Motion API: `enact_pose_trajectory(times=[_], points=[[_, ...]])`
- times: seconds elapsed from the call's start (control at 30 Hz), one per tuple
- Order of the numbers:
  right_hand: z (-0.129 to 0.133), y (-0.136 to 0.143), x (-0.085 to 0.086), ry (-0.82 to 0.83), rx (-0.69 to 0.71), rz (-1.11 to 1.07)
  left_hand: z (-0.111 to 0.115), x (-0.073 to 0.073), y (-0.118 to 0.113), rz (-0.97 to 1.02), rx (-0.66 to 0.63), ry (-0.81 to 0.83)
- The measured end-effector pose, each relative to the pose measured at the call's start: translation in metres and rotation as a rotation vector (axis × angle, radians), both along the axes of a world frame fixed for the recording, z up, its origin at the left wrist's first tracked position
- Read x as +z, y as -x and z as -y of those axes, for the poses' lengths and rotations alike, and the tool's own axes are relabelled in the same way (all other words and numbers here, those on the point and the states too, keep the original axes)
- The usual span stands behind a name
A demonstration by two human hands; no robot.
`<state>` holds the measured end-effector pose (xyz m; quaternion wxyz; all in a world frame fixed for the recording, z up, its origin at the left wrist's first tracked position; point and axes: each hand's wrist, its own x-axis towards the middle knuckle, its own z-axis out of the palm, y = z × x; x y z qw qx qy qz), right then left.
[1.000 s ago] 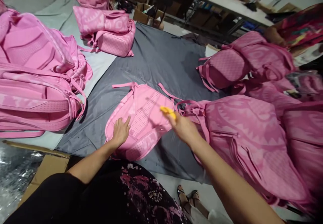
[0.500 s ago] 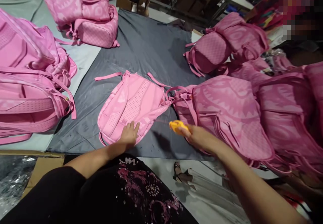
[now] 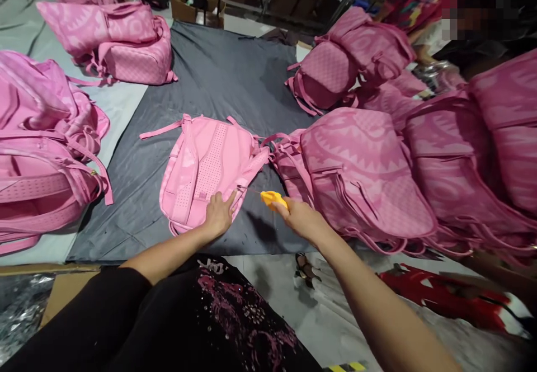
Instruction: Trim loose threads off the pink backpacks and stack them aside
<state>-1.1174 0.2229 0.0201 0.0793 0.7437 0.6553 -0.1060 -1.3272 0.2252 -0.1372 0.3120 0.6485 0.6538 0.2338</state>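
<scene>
Pink backpack (image 3: pixel 212 156) lies straps-up on the covered worktop (image 3: pixel 235 73); left hand (image 3: pixel 220 214) rests spread on it; right hand (image 3: pixel 298 215) grips a yellow-handled tool (image 3: pixel 272 197) toward its edge; work appears under way, remainder undeterminable.

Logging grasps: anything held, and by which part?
Right hand: a tool, by its yellow handle. Left hand: on the pink backpack, no grip visible.
</scene>
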Motion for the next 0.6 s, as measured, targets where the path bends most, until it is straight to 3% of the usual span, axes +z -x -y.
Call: enact_pose_trajectory(times=[0.07, 0.13, 0.2, 0.23, 0.3, 0.37, 0.43, 0.5, 0.6], points=[[-0.001, 0.0, 0.004, -0.043, -0.01, 0.066, 0.001, 0.002, -0.009, -0.178, -0.036, -0.021], [0.011, 0.005, 0.0, -0.035, -0.01, 0.103, 0.0, 0.006, -0.001, -0.142, -0.08, 0.008], [0.036, 0.014, -0.014, 0.079, 0.061, 0.09, -0.001, 0.011, 0.025, -0.012, -0.058, -0.053], [0.051, 0.019, -0.025, 0.137, 0.08, 0.09, -0.001, 0.013, 0.043, 0.082, 0.025, -0.119], [0.081, 0.03, -0.053, 0.21, 0.073, 0.096, -0.002, 0.015, 0.083, 0.362, 0.354, -0.184], [0.102, 0.039, -0.084, 0.241, 0.057, 0.067, -0.005, 0.014, 0.118, 0.727, 0.739, -0.015], [0.112, 0.049, -0.113, 0.218, 0.035, 0.031, -0.01, 0.014, 0.141, 1.006, 0.924, 0.254], [0.112, 0.059, -0.134, 0.196, 0.002, 0.008, -0.014, 0.016, 0.15, 1.149, 0.887, 0.41], [0.105, 0.072, -0.152, 0.194, -0.029, -0.032, -0.016, 0.019, 0.148, 1.299, 0.731, 0.508]])
